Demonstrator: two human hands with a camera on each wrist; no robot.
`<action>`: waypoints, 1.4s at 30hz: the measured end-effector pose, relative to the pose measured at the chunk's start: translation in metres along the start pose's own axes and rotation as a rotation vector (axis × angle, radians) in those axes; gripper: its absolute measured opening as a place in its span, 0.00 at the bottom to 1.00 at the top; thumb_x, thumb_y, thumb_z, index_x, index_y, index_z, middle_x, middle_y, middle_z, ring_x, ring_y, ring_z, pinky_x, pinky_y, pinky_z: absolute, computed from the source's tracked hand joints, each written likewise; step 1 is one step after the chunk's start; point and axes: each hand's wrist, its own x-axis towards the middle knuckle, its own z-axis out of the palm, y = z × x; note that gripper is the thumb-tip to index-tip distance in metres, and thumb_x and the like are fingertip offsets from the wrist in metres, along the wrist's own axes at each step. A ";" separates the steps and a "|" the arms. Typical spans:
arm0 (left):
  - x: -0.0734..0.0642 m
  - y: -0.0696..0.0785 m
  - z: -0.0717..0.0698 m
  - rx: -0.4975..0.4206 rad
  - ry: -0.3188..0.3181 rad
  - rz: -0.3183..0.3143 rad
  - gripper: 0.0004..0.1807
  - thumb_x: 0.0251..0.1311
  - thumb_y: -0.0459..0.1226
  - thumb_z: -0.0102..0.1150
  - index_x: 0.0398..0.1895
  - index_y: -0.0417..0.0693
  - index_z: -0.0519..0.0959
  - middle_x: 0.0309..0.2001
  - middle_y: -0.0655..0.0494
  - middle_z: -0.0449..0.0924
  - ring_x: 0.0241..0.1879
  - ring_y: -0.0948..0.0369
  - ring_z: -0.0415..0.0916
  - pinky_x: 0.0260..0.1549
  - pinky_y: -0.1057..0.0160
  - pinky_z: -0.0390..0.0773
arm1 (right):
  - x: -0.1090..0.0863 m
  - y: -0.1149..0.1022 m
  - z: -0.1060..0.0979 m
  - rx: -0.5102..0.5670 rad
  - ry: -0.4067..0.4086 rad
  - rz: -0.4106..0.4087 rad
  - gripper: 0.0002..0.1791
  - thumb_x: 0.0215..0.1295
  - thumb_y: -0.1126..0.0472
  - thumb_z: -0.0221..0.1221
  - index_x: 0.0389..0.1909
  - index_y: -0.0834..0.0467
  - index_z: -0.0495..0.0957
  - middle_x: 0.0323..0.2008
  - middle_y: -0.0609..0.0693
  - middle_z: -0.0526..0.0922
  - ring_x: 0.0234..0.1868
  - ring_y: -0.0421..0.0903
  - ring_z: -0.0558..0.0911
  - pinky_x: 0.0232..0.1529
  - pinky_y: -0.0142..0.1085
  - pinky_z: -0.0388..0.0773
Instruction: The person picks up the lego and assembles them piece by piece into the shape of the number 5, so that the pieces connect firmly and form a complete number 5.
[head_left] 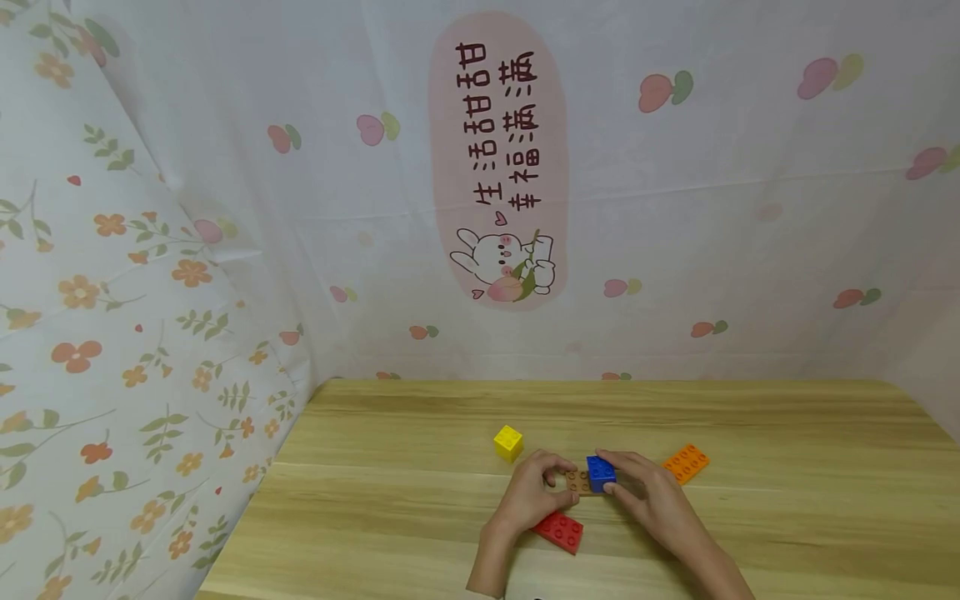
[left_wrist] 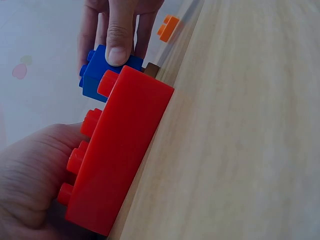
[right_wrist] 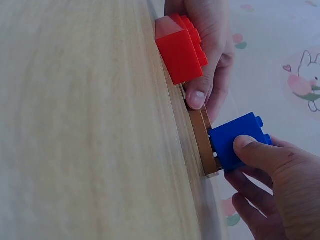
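Observation:
My right hand pinches a blue building brick between thumb and fingers. The brick is over the right end of a thin brown building plate, whose studs show on the left. In the right wrist view, the blue brick stands right at the studs of the brown plate, with slim gaps between them. My left hand grips the plate's other end, thumb on the near side. A red brick lies on the table just in front of my left hand, hiding part of it in the left wrist view.
A yellow brick stands on the wooden table beyond my left hand. To the right, an orange brick lies partly behind my right hand. A printed cloth hangs along the table's back edge, and a floral one at the left.

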 end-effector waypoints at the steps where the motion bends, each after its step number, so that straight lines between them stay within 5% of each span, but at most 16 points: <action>1: 0.000 0.000 0.000 0.001 0.000 0.001 0.17 0.45 0.32 0.71 0.41 0.47 0.82 0.33 0.62 0.72 0.29 0.67 0.65 0.28 0.71 0.67 | 0.000 0.000 0.000 -0.001 0.000 0.000 0.24 0.52 0.68 0.66 0.53 0.56 0.78 0.48 0.50 0.80 0.46 0.52 0.80 0.42 0.47 0.76; 42: 0.002 -0.001 0.000 0.012 -0.002 0.027 0.16 0.45 0.32 0.71 0.40 0.46 0.82 0.33 0.62 0.73 0.28 0.69 0.65 0.28 0.72 0.68 | 0.001 0.006 -0.001 -0.003 -0.004 0.000 0.24 0.52 0.69 0.66 0.53 0.58 0.78 0.47 0.53 0.81 0.45 0.53 0.80 0.42 0.46 0.77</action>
